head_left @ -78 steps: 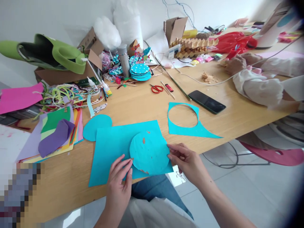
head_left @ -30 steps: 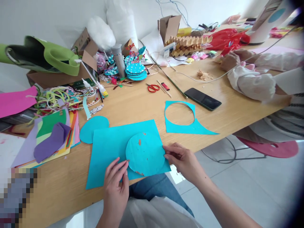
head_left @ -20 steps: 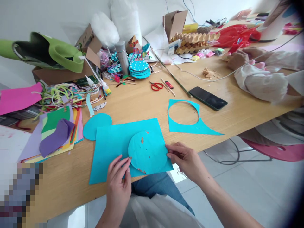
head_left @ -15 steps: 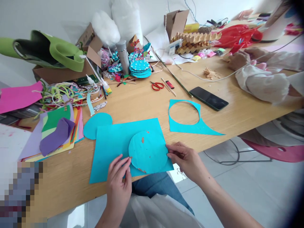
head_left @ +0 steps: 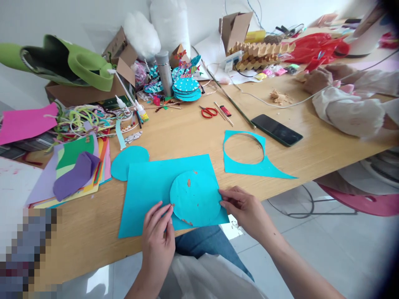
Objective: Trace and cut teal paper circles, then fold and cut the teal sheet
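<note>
Currently both hands are on the blue disc (head_left: pixel 199 193), which lies on the blue sheet (head_left: pixel 143 187), near its right edge, at the front of the table (head_left: pixel 177 139). Disc has several small brown patches.

Left hand (head_left: pixel 158 232): fingertips at disc's left edge, fingers bent and loosely side by side, thumb a bit lower. Can't tell if it grips the edge. Right hand (head_left: pixel 247 209): index and thumb tips at the right edge, small gap between them. Can't tell if paper is pinched there.

Blue oval (head_left: pixel 129 162) touches the sheet's far left corner. Blue offcut (head_left: pixel 255 169) with a round hole sits beyond the right hand, apart from the sheet. Past it: black phone (head_left: pixel 277 129), red scissors (head_left: pixel 208 112), thin sticks (head_left: pixel 223 114), small red tube (head_left: pixel 225 111).

Left side: colored paper stack (head_left: pixel 77 170), purple piece (head_left: pixel 76 176) on top. Far side: dotted discs (head_left: pixel 186 85) stacked beside a metal bottle (head_left: pixel 164 74). Another person's sleeves (head_left: pixel 349 111) rest on the table, far right.
</note>
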Action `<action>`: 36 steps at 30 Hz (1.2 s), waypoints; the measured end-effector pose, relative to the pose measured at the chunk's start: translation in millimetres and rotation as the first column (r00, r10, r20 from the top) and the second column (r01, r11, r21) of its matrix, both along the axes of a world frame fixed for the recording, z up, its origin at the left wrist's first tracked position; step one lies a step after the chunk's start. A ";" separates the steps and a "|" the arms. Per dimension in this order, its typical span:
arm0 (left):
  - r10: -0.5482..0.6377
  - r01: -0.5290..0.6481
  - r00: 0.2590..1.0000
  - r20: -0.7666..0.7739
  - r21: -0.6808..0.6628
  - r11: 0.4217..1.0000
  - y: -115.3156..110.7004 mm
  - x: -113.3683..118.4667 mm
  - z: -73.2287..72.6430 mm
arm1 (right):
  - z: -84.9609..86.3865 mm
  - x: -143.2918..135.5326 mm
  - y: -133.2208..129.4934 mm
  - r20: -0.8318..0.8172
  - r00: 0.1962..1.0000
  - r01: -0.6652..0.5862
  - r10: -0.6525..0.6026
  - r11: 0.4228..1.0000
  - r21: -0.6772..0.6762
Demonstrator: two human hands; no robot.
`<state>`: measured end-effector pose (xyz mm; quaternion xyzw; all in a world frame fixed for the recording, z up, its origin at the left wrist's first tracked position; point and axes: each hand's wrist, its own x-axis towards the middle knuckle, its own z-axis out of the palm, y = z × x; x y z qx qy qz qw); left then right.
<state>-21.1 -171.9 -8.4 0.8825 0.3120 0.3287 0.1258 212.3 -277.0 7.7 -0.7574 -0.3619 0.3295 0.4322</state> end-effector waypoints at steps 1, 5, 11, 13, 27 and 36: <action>-0.002 0.002 1.000 0.001 0.003 1.000 -0.1 -0.1 -0.2 | -0.3 0.0 0.2 0.007 1.000 -0.004 0.004 1.000 -0.003; -0.008 0.008 1.000 0.004 0.012 1.000 0.0 0.0 -0.8 | 0.8 -0.4 1.3 0.028 1.000 -0.012 0.013 1.000 -0.022; -0.005 0.005 1.000 0.001 0.005 1.000 0.0 0.3 -0.2 | 3.0 -1.4 0.7 0.048 0.999 -0.007 0.008 1.000 -0.023; -0.004 0.004 1.000 -0.002 0.004 1.000 -0.1 0.3 -0.1 | 3.5 -1.5 0.6 0.052 0.999 -0.006 0.007 1.000 -0.026; 0.028 -0.028 1.000 -0.010 -0.021 0.999 -2.3 0.3 0.3 | 8.0 -1.6 1.7 0.091 0.995 -0.022 0.027 0.998 -0.057; 0.027 -0.025 0.999 -0.048 0.033 0.999 -2.1 3.3 2.9 | 9.2 -2.2 2.4 0.165 0.986 -0.027 0.036 0.998 -0.057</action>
